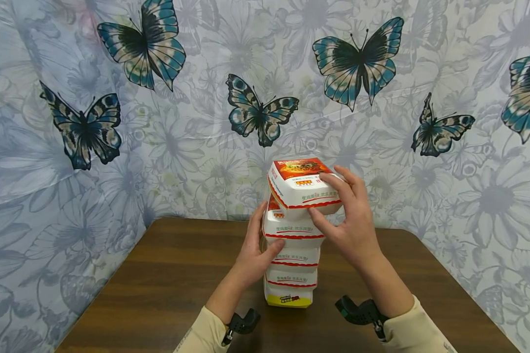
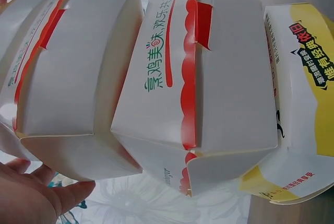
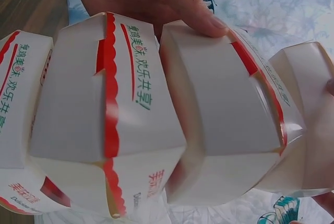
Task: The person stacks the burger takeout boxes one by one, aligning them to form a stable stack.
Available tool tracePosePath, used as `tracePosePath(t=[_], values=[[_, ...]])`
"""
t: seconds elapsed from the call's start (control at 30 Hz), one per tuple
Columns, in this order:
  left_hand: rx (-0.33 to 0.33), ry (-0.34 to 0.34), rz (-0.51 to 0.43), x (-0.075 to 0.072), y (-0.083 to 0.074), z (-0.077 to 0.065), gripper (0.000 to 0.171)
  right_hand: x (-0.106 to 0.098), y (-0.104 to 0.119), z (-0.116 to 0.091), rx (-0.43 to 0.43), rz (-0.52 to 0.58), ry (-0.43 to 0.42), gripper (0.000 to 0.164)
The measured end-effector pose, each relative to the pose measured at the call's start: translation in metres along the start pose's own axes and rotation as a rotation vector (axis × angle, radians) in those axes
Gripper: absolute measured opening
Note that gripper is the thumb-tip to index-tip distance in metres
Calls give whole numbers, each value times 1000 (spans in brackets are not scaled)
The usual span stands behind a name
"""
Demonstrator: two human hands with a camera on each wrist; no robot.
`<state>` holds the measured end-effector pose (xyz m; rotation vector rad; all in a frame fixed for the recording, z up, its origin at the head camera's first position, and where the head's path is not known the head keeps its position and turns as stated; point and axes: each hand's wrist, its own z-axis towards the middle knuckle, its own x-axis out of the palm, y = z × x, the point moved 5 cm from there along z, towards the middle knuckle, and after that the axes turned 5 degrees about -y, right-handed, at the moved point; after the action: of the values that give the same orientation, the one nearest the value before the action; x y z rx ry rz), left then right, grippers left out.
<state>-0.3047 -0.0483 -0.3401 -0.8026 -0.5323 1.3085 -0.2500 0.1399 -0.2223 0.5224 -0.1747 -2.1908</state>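
Observation:
A tall stack of white burger boxes (image 1: 293,257) with red wavy trim stands on the table, its lowest box (image 1: 290,299) yellow at the base. The top box (image 1: 306,184), with a burger picture on its lid, sits tilted and shifted right over the box below (image 1: 293,228). My right hand (image 1: 353,223) holds this top box at its right side, thumb at the lower front edge and fingers over the lid. Lower down, my left hand (image 1: 258,245) grips the second box from the left, its thumb (image 3: 195,12) across the front. Some left fingers are hidden behind the stack.
The dark brown wooden table (image 1: 168,284) carries the stack near its middle. Behind it hangs a pale floral cloth (image 1: 194,162) with blue butterflies. Black wrist mounts (image 1: 243,322) are worn at both cuffs.

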Motion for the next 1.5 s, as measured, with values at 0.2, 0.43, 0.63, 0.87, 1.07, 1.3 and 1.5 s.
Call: tracePosePath(t=[0.2,0.43,0.63,0.87,1.07,1.3,1.5], values=[[-13,-2,12,0,1,-1,86,0,-3,0,7,-25,22,61],[-4,5,34,0,1,-1,86,2,-3,1,8,-33,47,64],[2,6,45,1,1,-1,86,3,-3,0,26,-9,61,71],[-3,13,49,2,2,-1,85,3,-4,-1,34,12,62,79],[-32,12,32,2,4,-2,89,4,-5,-3,27,14,63,83],[-19,19,1,3,4,-2,95,6,-5,-5,13,16,62,85],[-36,19,-2,4,3,-3,97,6,-6,-6,15,13,68,85]])
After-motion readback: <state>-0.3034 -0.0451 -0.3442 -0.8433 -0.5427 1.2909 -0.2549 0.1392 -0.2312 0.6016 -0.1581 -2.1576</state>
